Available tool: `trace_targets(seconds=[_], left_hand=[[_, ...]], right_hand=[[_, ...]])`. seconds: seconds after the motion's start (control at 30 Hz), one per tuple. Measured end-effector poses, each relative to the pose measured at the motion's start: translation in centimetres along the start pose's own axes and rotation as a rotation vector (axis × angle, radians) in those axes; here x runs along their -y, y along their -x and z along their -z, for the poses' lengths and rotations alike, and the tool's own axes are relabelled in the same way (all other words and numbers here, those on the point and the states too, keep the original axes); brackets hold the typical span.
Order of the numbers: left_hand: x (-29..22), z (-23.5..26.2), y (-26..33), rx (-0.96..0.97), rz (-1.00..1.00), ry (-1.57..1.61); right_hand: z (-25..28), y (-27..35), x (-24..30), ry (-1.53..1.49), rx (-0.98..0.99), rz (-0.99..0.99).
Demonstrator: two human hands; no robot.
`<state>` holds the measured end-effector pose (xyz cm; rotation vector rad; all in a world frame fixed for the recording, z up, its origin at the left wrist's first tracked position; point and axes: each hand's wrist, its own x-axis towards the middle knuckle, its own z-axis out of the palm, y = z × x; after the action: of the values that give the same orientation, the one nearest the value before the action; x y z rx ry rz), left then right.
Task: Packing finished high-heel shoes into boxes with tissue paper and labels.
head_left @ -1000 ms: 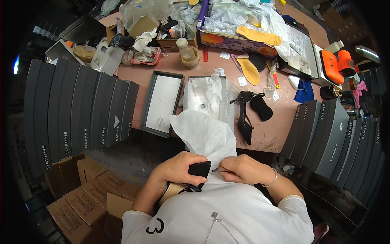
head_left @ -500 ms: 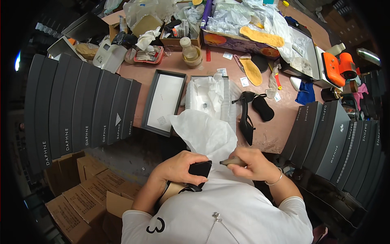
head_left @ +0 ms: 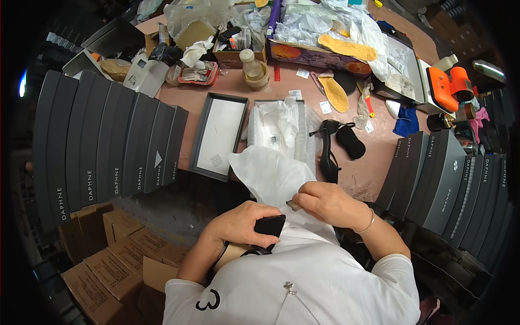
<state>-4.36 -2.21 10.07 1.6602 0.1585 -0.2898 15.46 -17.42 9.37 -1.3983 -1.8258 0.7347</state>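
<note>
Close to my body, my left hand (head_left: 244, 225) is closed round a black shoe (head_left: 269, 225) with a tan inside, its toe pointing up to the right. My right hand (head_left: 330, 203) hovers a little to the right, apart from the shoe, pinching a small grey-brown piece with a dark tip (head_left: 293, 206); most of that piece is hidden by my fingers. White tissue paper (head_left: 276, 176) spreads from an open shoe box (head_left: 260, 111) down toward my lap. A second black shoe (head_left: 328, 160) with thin straps lies on the table right of that box.
A grey box lid (head_left: 219, 135) lies left of the shoe box. Stacked dark shoe boxes flank me at left (head_left: 103, 141) and right (head_left: 433, 179). Behind are a glass jar (head_left: 252, 66), yellow insoles (head_left: 333, 93), a black oval pad (head_left: 351, 142) and an orange device (head_left: 450, 89).
My right hand has moved slightly up and left, turning so its back faces up, and now covers more of the small piece. My left hand and the shoe have barely shifted.
</note>
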Motion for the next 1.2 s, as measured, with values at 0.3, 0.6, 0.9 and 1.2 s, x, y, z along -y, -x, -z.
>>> trace_targets(seconds=[0.3,0.6,0.9,1.2], left_hand=[[-0.7,0.5,0.0,0.046,0.045,0.011],[0.3,0.4,-0.1,0.041,0.05,0.033],[0.4,0.8,-0.2,0.047,0.105,0.091],[-0.2,1.3,-0.3,0.002,0.039,0.0]], right_hand=[[-0.1,0.0,-1.0,0.021,0.027,-0.001],[0.1,-0.3,-0.7,0.033,0.084,0.004],[0.1,-0.9,-1.1,-0.048,-0.015,0.047],[0.4,-0.9,-1.8,0.005,-0.062,-0.004]])
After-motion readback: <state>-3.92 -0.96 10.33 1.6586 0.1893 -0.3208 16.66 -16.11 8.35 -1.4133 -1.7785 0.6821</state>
